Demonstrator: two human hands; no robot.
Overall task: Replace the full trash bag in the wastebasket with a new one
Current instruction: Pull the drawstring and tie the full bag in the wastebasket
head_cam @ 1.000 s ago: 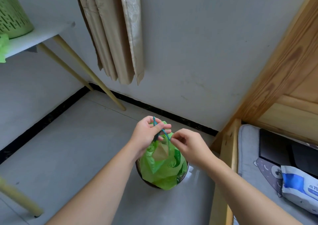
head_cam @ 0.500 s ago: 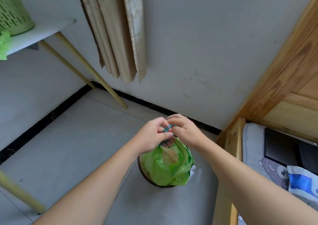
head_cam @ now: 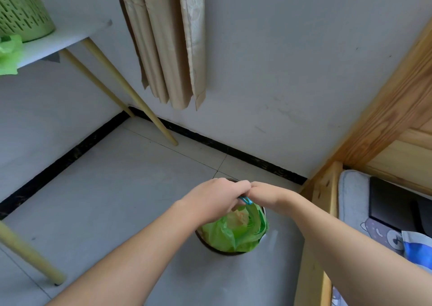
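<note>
A full green trash bag (head_cam: 236,233) sits in a small dark round wastebasket (head_cam: 224,252) on the floor. Its blue drawstring (head_cam: 245,200) is gathered above the bag's mouth. My left hand (head_cam: 215,198) and my right hand (head_cam: 268,194) meet knuckle to knuckle directly over the bag, both pinching the drawstring. The fingertips are hidden under the hands. Crumpled green plastic (head_cam: 9,55), like the bag, lies on the white table at far left.
A white table (head_cam: 63,39) with pale wooden legs (head_cam: 131,95) stands at left, with a green perforated basket (head_cam: 21,8) on it. A beige curtain (head_cam: 168,43) hangs on the grey wall. A wooden bed frame (head_cam: 322,212) with bedding is at right.
My hands have come together over the bag, from apart with the string stretched between them to touching. The bag's top has been drawn tighter.
</note>
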